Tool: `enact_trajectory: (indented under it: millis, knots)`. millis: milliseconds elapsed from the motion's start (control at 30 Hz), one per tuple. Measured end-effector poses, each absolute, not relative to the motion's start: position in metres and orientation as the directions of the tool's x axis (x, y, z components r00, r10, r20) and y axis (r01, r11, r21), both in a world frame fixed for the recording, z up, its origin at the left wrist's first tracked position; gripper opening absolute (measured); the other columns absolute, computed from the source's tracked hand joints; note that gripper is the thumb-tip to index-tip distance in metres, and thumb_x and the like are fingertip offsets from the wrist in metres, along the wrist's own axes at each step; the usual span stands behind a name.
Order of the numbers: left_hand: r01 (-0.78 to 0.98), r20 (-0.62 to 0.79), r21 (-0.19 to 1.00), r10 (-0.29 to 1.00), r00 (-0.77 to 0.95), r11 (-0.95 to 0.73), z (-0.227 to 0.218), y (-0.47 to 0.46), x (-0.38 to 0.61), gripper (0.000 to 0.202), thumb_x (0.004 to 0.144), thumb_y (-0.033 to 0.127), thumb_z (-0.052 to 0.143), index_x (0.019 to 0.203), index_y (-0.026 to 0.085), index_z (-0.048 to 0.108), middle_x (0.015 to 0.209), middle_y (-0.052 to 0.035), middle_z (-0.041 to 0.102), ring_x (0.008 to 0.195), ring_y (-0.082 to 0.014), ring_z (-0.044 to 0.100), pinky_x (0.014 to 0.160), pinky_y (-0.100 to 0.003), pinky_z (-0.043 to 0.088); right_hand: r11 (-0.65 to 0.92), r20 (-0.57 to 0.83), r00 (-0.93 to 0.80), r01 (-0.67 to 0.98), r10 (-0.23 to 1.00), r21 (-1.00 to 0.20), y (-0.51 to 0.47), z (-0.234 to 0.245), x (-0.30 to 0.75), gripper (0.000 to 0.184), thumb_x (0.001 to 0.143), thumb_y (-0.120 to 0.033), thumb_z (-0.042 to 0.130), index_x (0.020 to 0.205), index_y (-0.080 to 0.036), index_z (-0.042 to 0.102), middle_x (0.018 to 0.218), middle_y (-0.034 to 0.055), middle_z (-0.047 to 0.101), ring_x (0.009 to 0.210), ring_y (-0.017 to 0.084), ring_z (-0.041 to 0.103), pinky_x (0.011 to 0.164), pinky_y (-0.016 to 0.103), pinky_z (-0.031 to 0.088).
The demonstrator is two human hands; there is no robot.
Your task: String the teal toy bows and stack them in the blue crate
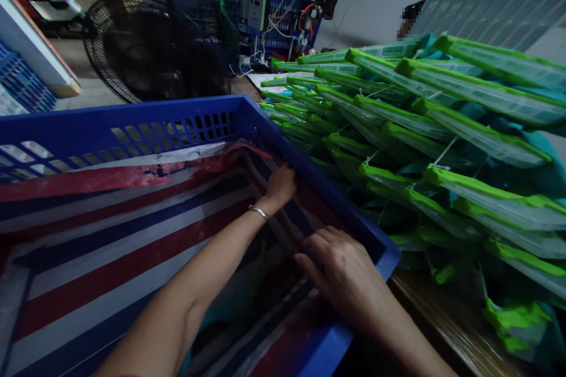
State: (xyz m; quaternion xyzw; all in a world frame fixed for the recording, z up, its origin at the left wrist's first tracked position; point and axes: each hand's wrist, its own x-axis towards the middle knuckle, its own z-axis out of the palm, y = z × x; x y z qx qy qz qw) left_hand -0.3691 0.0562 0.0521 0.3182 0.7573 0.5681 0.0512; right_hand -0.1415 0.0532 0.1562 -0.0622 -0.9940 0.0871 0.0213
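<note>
Striped liner (pixel 132 271) looks soft, prob. light; I'd grab its edge (pixel 119 177) at 11 o'clock. L hand (pixel 281 184) curled, R hand (pixel 342 262) half-curled; can't tell if gripping.

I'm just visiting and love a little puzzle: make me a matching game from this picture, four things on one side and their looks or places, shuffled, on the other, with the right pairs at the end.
Things
1. Crate
2. Liner
3. Fan
4. Bracelet

Looks or places
A. Around the left wrist
B. Dark and round, past the far wall of the crate
C. Plain blue, with slots in its far wall
D. Striped in red, white and blue

Right pairs: 1-C, 2-D, 3-B, 4-A
</note>
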Motion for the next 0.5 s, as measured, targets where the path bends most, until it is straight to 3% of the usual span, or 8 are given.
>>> enact_trajectory:
  millis: [200, 333, 433, 500]
  knots:
    - [0.427, 0.305, 0.888, 0.475, -0.825, 0.172, 0.048, 0.061, -0.370, 0.018, 0.077, 0.004, 0.060, 0.071, 0.019, 0.068, 0.074, -0.0068, 0.070, 0.083, -0.0260, 0.068, 0.081, -0.035, 0.052, 0.989, 0.091, -0.991, 0.084, 0.095, -0.120, 0.056, 0.151, -0.139, 0.024, 0.099, -0.031, 0.062, 0.079, -0.018, 0.059, 0.079, 0.0037, 0.065, 0.076, 0.021, 0.065, 0.068, 0.031, 0.042]
    - [0.504, 0.407, 0.862, 0.508, -0.759, 0.062, 0.047, 0.040, -0.358, 0.026, 0.082, 0.000, 0.055, 0.086, 0.018, 0.073, 0.099, -0.0092, 0.076, 0.098, -0.0238, 0.071, 0.093, -0.035, 0.054, 0.996, 0.185, -0.982, 0.026, 0.042, -0.088, 0.060, 0.145, -0.138, 0.026, 0.100, -0.032, 0.060, 0.077, -0.020, 0.057, 0.073, 0.0017, 0.063, 0.069, 0.019, 0.065, 0.061, 0.030, 0.041]
    - [0.572, 0.507, 0.819, 0.530, -0.680, -0.049, 0.048, 0.014, -0.351, 0.029, 0.087, 0.001, 0.054, 0.098, 0.018, 0.075, 0.119, -0.0098, 0.072, 0.114, -0.0210, 0.067, 0.105, -0.035, 0.050, 0.997, 0.237, -0.972, -0.019, -0.001, -0.074, 0.063, 0.142, -0.137, 0.029, 0.102, -0.033, 0.057, 0.076, -0.021, 0.056, 0.071, 0.0009, 0.062, 0.065, 0.018, 0.065, 0.058, 0.029, 0.042]
    - [0.498, 0.506, 0.850, 0.523, -0.686, -0.170, 0.045, -0.004, -0.353, 0.025, 0.089, 0.005, 0.058, 0.099, 0.020, 0.076, 0.120, -0.0091, 0.070, 0.117, -0.0213, 0.065, 0.110, -0.037, 0.048, 0.996, 0.272, -0.962, -0.047, -0.025, -0.075, 0.065, 0.140, -0.136, 0.031, 0.104, -0.035, 0.052, 0.077, -0.022, 0.056, 0.070, 0.0008, 0.062, 0.063, 0.018, 0.065, 0.057, 0.028, 0.043]
